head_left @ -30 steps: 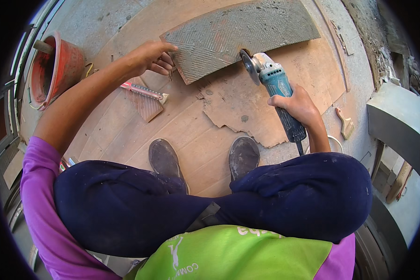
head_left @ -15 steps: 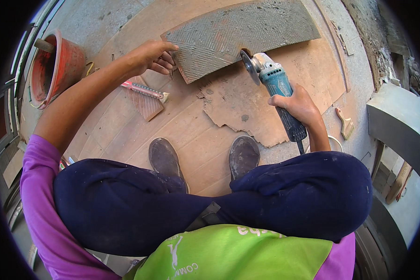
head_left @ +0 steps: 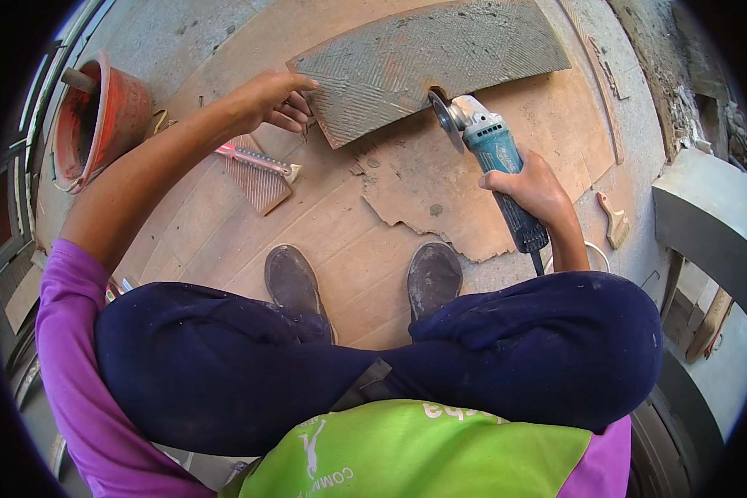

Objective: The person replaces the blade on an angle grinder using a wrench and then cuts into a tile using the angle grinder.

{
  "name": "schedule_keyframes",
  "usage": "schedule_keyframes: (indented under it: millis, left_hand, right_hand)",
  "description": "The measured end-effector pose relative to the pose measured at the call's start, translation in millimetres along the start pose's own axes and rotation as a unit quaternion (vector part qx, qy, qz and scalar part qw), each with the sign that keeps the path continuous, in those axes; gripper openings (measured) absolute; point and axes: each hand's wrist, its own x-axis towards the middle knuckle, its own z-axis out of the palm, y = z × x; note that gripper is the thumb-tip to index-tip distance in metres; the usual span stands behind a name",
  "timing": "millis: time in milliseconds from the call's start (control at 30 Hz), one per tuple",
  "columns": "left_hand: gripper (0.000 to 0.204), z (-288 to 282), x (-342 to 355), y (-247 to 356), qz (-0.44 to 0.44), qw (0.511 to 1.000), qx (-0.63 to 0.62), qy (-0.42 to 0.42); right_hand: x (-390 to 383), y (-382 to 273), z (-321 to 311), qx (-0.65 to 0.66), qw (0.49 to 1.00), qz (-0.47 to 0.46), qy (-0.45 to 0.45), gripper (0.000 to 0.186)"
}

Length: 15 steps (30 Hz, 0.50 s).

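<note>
A blue-green and black angle grinder [head_left: 498,159] is in my right hand [head_left: 535,187], which is wrapped round its body. Its disc [head_left: 446,119] is at the near edge of a long tile [head_left: 440,58], beside a small brown-edged notch. Ridged grey mortar covers the tile's upper face. At the tile's left end is my left hand [head_left: 280,101], with the thumb over the corner and the fingers bent below, gripping the edge. Under the tile lies a broken-edged brown board [head_left: 440,199].
A red bucket [head_left: 124,112] with a handle sticking out stands at the left. Near it, a pink-and-white tool [head_left: 257,159] rests across a small ridged tile piece [head_left: 261,187]. A paintbrush [head_left: 614,220] lies at the right, near a grey ledge [head_left: 705,191]. My shoes [head_left: 434,278] are close below.
The grinder and my right hand have shifted very slightly to the right. My left hand and the tile look unmoved.
</note>
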Motion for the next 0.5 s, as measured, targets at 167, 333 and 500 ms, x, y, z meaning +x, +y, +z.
schedule_keyframes:
  millis: [167,333,500]
  left_hand:
    - [0.052,-0.8,-1.6,-1.6,0.004,1.000,0.005,0.004]
    - [0.052,0.4,-1.4,-0.2,0.005,1.000,0.008,0.004]
    - [0.051,-0.9,0.6,-1.0,0.005,1.000,0.006,0.001]
  right_hand:
    - [-1.0,-1.0,2.1,0.007,1.000,0.008,0.000,0.056]
    - [3.8,7.5,4.7,0.025,0.999,-0.012,0.018,0.057]
    - [3.4,4.8,5.0,0.027,0.999,-0.007,0.022,0.056]
